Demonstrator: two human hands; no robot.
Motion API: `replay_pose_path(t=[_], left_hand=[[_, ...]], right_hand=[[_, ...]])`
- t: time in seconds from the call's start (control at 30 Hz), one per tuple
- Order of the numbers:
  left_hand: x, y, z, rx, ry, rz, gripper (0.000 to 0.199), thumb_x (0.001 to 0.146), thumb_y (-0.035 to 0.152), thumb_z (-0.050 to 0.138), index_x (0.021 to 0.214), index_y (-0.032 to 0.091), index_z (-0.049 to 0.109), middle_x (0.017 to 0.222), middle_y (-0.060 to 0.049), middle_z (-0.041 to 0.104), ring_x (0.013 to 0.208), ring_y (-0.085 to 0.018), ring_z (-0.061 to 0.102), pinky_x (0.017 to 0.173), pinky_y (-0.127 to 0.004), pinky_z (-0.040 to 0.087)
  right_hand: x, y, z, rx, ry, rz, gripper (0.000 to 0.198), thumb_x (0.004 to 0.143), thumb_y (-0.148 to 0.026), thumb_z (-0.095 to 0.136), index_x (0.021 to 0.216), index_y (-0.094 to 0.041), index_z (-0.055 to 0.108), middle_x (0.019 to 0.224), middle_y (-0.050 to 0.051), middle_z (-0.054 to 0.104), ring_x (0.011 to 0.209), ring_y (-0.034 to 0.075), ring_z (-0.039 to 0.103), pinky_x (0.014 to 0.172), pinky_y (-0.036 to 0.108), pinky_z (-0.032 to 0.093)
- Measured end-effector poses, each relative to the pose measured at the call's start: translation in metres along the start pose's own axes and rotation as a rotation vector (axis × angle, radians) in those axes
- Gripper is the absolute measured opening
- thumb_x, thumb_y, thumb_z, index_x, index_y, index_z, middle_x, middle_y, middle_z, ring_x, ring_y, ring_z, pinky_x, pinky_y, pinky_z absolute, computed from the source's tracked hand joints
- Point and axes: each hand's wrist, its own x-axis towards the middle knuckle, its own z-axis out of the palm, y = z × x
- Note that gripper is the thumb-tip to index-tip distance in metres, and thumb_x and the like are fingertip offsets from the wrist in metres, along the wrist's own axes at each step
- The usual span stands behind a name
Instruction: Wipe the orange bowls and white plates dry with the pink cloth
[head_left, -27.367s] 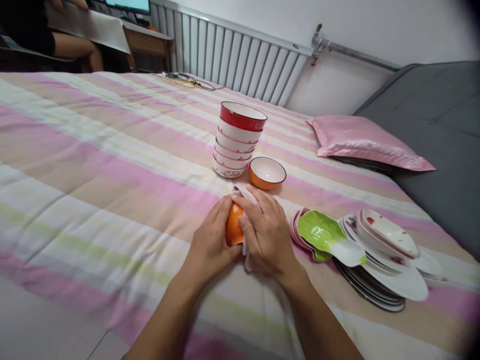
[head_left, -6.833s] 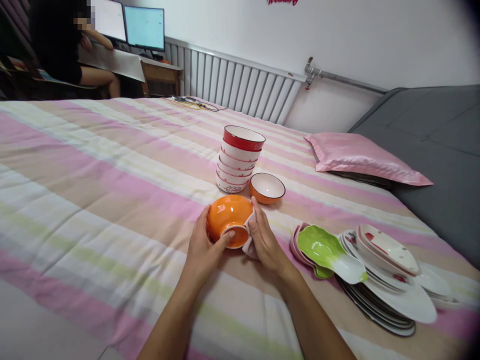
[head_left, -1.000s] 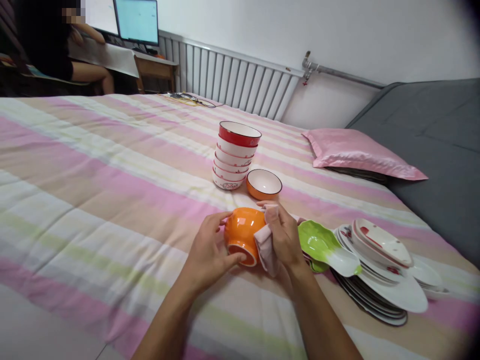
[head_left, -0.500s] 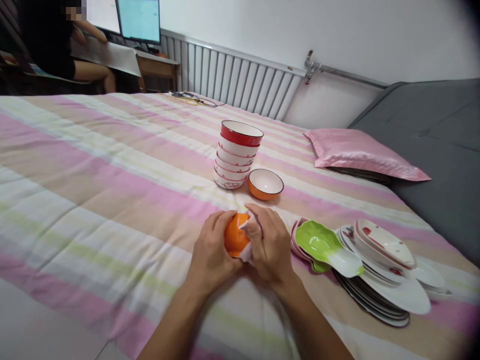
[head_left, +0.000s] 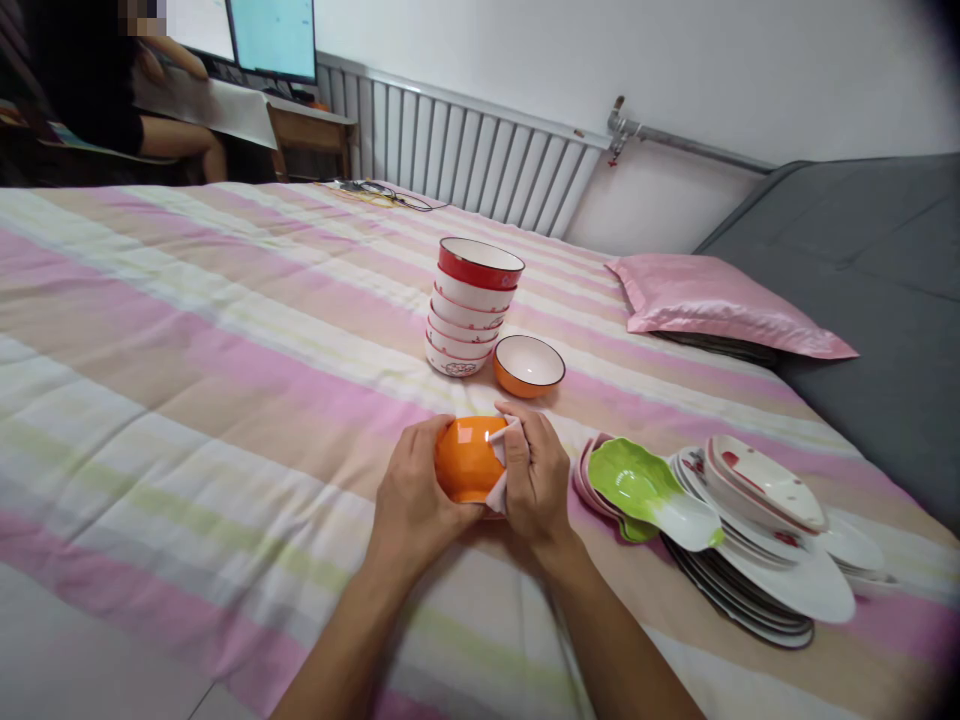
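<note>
An orange bowl (head_left: 466, 468) is held between my two hands, its glossy outside turned toward me. My left hand (head_left: 415, 478) is closed round its left side. In my right hand (head_left: 537, 470) a pale cloth (head_left: 498, 492) is pinched and pressed against the bowl's right side. Just beyond, a second orange bowl (head_left: 529, 362) with a white inside and dark rim rests upright on the bed. Beside it rises a stack of white bowls (head_left: 463, 335) with red rims, topped by a red bowl (head_left: 480, 268).
On the right lie a green leaf-shaped dish (head_left: 637, 480) and stacked plates (head_left: 810, 585) with oval dishes (head_left: 772, 485) on top. A pink pillow (head_left: 720, 300) leans near the grey headboard (head_left: 862, 240). Cables (head_left: 390, 195) lie at the bed's far edge. A person (head_left: 82, 80) sits at a desk.
The orange bowl has turned so more of its outside shows. My right hand and the cloth have shifted slightly toward the right side of it.
</note>
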Motion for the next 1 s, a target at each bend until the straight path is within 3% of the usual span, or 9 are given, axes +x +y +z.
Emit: replay_pose_path(t=[0.23, 0.67, 0.77, 0.9, 1.0], left_hand=[[0.003, -0.007, -0.007, -0.079, -0.009, -0.143, 0.09, 0.044, 0.042, 0.087, 0.121, 0.022, 0.046, 0.119, -0.011, 0.056, 0.1, -0.03, 0.062, 0.086, -0.048, 0.053], [0.01, -0.014, -0.021, -0.219, -0.032, -0.328, 0.087, 0.044, 0.038, 0.087, 0.119, 0.018, 0.047, 0.118, -0.012, 0.058, 0.108, -0.029, 0.059, 0.087, -0.043, 0.054], [0.008, -0.019, -0.021, -0.193, -0.047, -0.254, 0.091, 0.05, 0.037, 0.085, 0.128, 0.019, 0.042, 0.129, -0.015, 0.052, 0.116, -0.031, 0.056, 0.094, -0.046, 0.051], [0.005, -0.02, -0.02, -0.033, -0.076, 0.039, 0.098, 0.058, 0.033, 0.083, 0.141, 0.027, 0.03, 0.146, -0.013, 0.04, 0.134, -0.031, 0.039, 0.108, -0.049, 0.037], [0.005, -0.016, -0.021, 0.056, -0.106, 0.131, 0.092, 0.062, 0.03, 0.081, 0.141, 0.03, 0.032, 0.15, -0.012, 0.033, 0.138, -0.032, 0.033, 0.11, -0.05, 0.034]], right_hand=[[-0.002, 0.008, 0.007, 0.037, -0.009, 0.053, 0.037, 0.098, -0.038, 0.031, 0.12, -0.02, 0.054, 0.111, 0.009, 0.062, 0.103, 0.022, 0.057, 0.089, 0.039, 0.044], [-0.008, 0.019, 0.015, 0.113, -0.106, 0.15, 0.048, 0.098, -0.047, 0.023, 0.133, -0.021, 0.043, 0.129, 0.01, 0.055, 0.119, 0.023, 0.052, 0.098, 0.042, 0.04], [-0.009, 0.021, 0.016, 0.134, -0.11, 0.176, 0.049, 0.098, -0.048, 0.022, 0.134, -0.022, 0.043, 0.128, 0.01, 0.056, 0.119, 0.023, 0.052, 0.098, 0.042, 0.041], [-0.009, 0.02, 0.015, 0.137, -0.116, 0.156, 0.048, 0.099, -0.047, 0.023, 0.134, -0.022, 0.043, 0.13, 0.01, 0.056, 0.119, 0.024, 0.052, 0.098, 0.043, 0.041], [-0.008, 0.019, 0.013, 0.132, -0.125, 0.129, 0.047, 0.099, -0.045, 0.024, 0.135, -0.022, 0.042, 0.131, 0.011, 0.055, 0.12, 0.024, 0.051, 0.1, 0.043, 0.04]])
